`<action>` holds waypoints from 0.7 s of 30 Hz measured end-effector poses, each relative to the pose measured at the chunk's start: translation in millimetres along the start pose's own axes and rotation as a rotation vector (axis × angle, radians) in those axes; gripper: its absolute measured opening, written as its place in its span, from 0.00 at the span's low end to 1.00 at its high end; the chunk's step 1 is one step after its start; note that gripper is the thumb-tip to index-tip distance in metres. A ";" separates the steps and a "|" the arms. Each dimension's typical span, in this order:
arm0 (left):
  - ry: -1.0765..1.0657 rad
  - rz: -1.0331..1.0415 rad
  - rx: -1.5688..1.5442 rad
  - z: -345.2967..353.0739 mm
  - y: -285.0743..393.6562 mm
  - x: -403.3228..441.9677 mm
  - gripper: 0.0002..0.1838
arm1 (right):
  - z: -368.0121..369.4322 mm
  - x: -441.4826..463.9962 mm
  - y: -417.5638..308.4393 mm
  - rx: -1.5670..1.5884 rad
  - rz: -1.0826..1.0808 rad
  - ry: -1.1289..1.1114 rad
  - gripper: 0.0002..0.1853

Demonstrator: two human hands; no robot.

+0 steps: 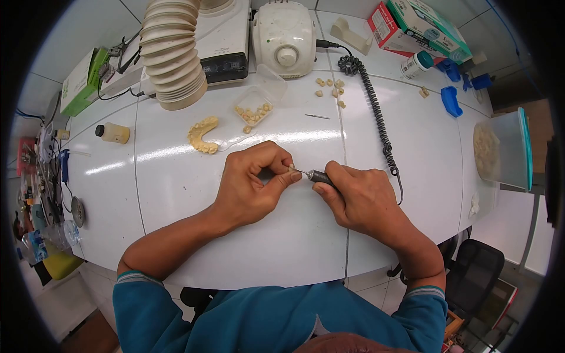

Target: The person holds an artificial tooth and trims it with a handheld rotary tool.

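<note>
My left hand [253, 183] pinches a small tooth-coloured piece [291, 168] between thumb and fingertips. Wrapped in my right hand [365, 197] is a dark rotary handpiece [321, 177], its thin bit pointing left and reaching the small piece; whether they touch is too small to tell. A cream dental arch model [203, 135] lies beyond my left hand, beside a clear plastic spoon-like tool [236, 140]. Behind them stands an open clear box [254, 100] holding several tooth-like pieces. A thin metal bit [318, 116] rests on the table above the handpiece.
A ribbed hose [172, 56] hangs at the upper left. A white control unit [285, 40] connects to a coiled black cord [376, 100] running down right of my hands. A small bottle [113, 133] stands left; a lidded tub [503, 147], jar [416, 65] and blue trays [451, 101] are right.
</note>
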State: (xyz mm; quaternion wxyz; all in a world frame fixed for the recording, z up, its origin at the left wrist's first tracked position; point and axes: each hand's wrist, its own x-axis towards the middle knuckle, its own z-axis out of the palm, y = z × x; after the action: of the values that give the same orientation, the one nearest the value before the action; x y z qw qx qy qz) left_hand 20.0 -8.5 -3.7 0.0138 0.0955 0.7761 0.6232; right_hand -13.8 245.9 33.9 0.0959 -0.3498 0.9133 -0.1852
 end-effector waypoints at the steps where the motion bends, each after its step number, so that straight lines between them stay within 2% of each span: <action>1: 0.002 0.000 0.002 0.3 -0.3 0.2 0.17 | 0.0 0.2 0.2 0.005 0.008 0.000 0.21; 21: -0.003 -0.024 0.005 0.1 0.1 0.0 0.17 | -0.4 0.5 1.2 0.002 0.003 -0.006 0.21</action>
State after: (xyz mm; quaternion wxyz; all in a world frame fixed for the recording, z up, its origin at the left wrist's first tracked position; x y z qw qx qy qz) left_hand 19.9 -8.4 -3.6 0.0223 0.0873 0.7788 0.6207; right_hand -15.0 246.4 33.7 0.0991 -0.3489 0.9133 -0.1852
